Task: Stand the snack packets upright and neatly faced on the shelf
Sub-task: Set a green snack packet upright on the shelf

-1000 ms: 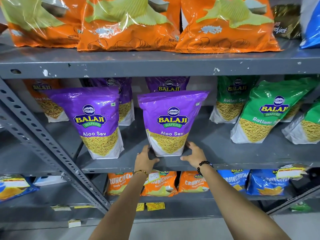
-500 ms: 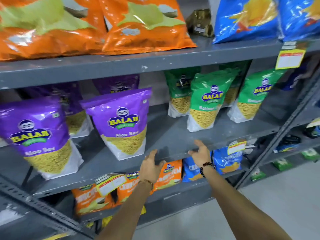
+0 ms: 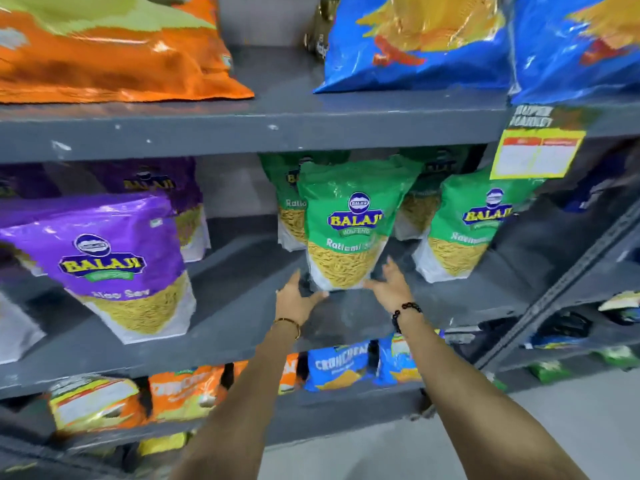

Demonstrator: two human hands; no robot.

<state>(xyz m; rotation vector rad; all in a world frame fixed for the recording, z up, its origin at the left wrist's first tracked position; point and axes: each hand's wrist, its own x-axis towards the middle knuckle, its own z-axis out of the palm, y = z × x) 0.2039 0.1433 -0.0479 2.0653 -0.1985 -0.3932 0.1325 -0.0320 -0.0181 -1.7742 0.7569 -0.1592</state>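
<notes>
A green Balaji Ratlami Sev packet (image 3: 348, 233) stands on the grey middle shelf (image 3: 242, 317), leaning slightly. My left hand (image 3: 296, 301) is at its lower left corner, thumb touching the base. At the lower right corner is my right hand (image 3: 389, 285), fingers spread and thumb against the packet. Neither hand is closed around it. More green packets stand behind (image 3: 289, 206) and to the right (image 3: 467, 226). A purple Aloo Sev packet (image 3: 117, 265) stands upright at the left, with another purple packet (image 3: 162, 188) behind it.
Big orange (image 3: 114, 50) and blue (image 3: 415, 43) chip bags lie on the top shelf. A yellow price tag (image 3: 535, 154) hangs from its edge. Small orange (image 3: 187, 393) and blue (image 3: 339, 367) packets fill the lower shelf. A slanted shelf upright (image 3: 568, 282) is at the right.
Both hands left the purple Aloo Sev packet and moved right along the shelf to the base of the green Ratlami Sev packet. The view swung right with them.
</notes>
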